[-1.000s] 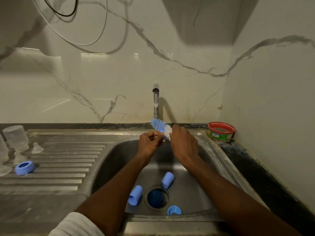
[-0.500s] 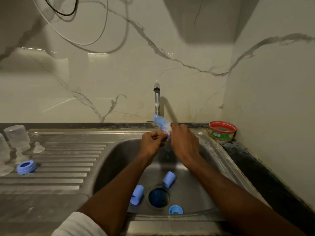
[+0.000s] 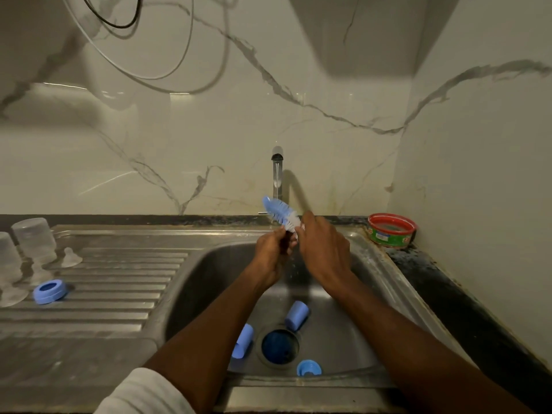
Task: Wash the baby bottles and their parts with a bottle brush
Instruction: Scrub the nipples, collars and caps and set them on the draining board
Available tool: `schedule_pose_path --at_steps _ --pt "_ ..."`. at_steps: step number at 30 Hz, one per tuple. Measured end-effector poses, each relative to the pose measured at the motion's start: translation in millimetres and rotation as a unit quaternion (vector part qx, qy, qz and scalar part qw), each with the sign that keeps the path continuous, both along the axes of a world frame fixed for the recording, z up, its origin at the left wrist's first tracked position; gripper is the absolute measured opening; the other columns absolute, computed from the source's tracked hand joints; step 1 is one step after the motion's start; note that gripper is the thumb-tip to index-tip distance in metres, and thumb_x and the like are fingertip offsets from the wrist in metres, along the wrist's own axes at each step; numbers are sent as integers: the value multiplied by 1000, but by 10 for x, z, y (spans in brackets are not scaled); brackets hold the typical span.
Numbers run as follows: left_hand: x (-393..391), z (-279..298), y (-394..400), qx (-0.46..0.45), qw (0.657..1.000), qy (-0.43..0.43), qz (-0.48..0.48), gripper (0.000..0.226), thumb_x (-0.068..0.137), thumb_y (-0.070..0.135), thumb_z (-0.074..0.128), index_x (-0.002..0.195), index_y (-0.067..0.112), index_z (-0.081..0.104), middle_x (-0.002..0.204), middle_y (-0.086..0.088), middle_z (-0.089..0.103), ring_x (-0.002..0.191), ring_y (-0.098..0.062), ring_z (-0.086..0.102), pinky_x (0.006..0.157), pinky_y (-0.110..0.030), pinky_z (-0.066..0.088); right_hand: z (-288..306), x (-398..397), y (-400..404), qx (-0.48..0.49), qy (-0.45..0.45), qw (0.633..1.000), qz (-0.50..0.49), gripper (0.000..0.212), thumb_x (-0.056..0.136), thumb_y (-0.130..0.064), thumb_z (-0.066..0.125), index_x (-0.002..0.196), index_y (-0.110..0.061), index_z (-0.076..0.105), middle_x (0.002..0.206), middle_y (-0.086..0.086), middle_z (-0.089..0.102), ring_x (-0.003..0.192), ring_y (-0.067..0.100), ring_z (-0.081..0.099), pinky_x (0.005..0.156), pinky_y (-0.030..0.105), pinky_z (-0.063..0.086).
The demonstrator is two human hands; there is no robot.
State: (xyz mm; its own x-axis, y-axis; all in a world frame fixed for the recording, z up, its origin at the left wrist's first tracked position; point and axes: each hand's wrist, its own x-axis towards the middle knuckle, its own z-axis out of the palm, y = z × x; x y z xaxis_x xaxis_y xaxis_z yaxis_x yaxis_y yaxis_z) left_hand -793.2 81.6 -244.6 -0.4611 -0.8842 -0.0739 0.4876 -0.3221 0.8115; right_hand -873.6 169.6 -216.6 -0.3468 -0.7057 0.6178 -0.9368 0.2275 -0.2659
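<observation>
Left hand (image 3: 273, 252): fingers were curled tight round a small part held over the sink basin; the part itself was hidden in the grip, so what it was could not be told.
Right hand (image 3: 324, 252): fingers were wrapped round the bottle brush's handle, just beside the left hand, the two almost touching.
Bottle brush (image 3: 279, 213): blue and white bristle head stuck up and to the left from between the hands, right in front of the tap (image 3: 277, 174).
Sink (image 3: 209, 264): steel basin, both forearms reached in over its near rim.
Blue caps: two lay on their sides by the drain (image 3: 280, 345), one on its left (image 3: 243, 340), one behind it (image 3: 296, 315).
Blue ring in basin (image 3: 309, 368): sat near the front wall, right of the drain.
Draining board: clear bottles (image 3: 34, 239) stood upside down at far left, a clear teat (image 3: 71, 257) beside them, another blue ring (image 3: 49, 291) nearer the front.
Surface corner: a red-rimmed green tub (image 3: 391, 230) sat against the right wall.
</observation>
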Motion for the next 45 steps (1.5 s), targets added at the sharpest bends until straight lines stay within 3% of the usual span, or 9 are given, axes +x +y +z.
schedule_pose_path --at_steps 5,9,16,20,23,29,31,38,45 --pt "49 75 -94 32 991 107 73 22 106 10 45 114 -2 63 89 -11 69 67 -11 62 62 -18 57 -2 -43 4 -11 -53 998 -18 26 103 -42 49 116 -20 53 107 5 66 90 27 65 67 39 53" --pt "67 96 -108 73 984 151 57 23 106 9 43 111 -2 63 90 -13 66 69 -13 58 63 -19 56 -27 -35 -22 -4 -88 996 -26 28 104 -42 46 118 -20 54 110 8 68 93 30 64 69 39 49" --pt "20 52 11 18 1000 3 -19 27 102 16 43 101 5 66 68 -4 50 54 -10 44 58 -23 43 50 -94 -38 0 -143 990 -23 33 104 -42 46 124 -19 57 115 7 68 99 27 63 66 29 33" --pt "106 84 -81 14 998 20 52 24 100 12 46 95 6 68 69 -5 62 50 -8 42 56 -23 41 34 -124 43 17 -83 996 -13 32 102 -44 48 122 -21 58 112 5 68 94 25 64 60 29 30" --pt "158 63 -173 19 997 17 77 25 100 11 45 91 6 68 61 -3 60 47 -7 41 56 -24 41 9 -113 58 18 -33 999 -27 29 100 -45 48 115 -22 57 105 4 70 90 26 65 58 30 29" --pt "126 -54 -20 -97 982 -104 -128 21 96 8 40 94 11 60 61 0 54 52 -9 41 57 -26 44 -2 -116 -4 6 7 1000 10 26 99 -46 48 112 -24 55 99 2 70 84 25 65 62 33 42" --pt "93 -49 -9 -98 982 -102 -128 21 95 6 41 95 10 61 61 0 55 52 -9 41 57 -26 43 -15 -147 -6 0 19 1000 5 26 98 -47 50 109 -24 55 97 1 69 80 23 64 59 31 38" --pt "171 3 -212 -8 999 -36 26 29 99 9 40 86 4 65 58 -5 54 42 -8 40 51 -25 39 -61 -369 89 0 -1 1000 -4 24 93 -49 53 100 -27 54 90 0 69 79 26 64 57 32 33" --pt "129 -21 -66 -47 991 -96 -82 24 98 7 40 86 6 61 59 -2 55 46 -9 38 52 -27 37 -41 -207 -14 -7 -4 1000 18 24 99 -47 49 104 -24 54 97 1 69 82 25 63 61 32 35"
